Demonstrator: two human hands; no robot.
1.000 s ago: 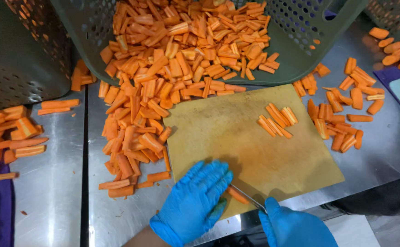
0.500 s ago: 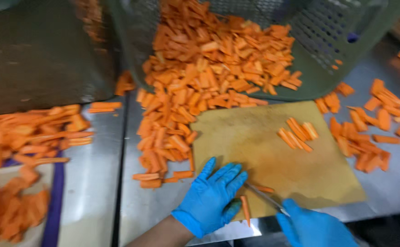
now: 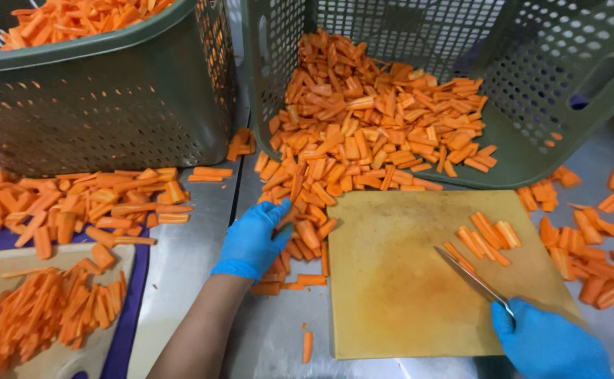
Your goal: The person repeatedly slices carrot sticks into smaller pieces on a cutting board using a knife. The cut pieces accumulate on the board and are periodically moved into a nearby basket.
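Stainless steel counter point(image 3: 194, 238) strewn with orange pieces. At upper right of frame, tipped green basket point(image 3: 545, 84) spilling carrot slabs point(image 3: 363, 126) down onto the counter. At upper left, second green basket point(image 3: 103, 105), upright, filled with carrot. At lower centre, yellowish cutting board point(image 3: 405, 281) bearing a few carrot sticks point(image 3: 486, 235) near its upper right corner. Left hand point(image 3: 254, 238), blue-gloved, fingers curled loosely into the lower edge of the carrot slabs, left of the board. Right hand point(image 3: 545, 340), also gloved, at lower right, closed around the handle of a knife point(image 3: 472, 277), blade lying across the board, tip just beside the sticks. At lower left, another board point(image 3: 75, 354) heaped with thin strips.
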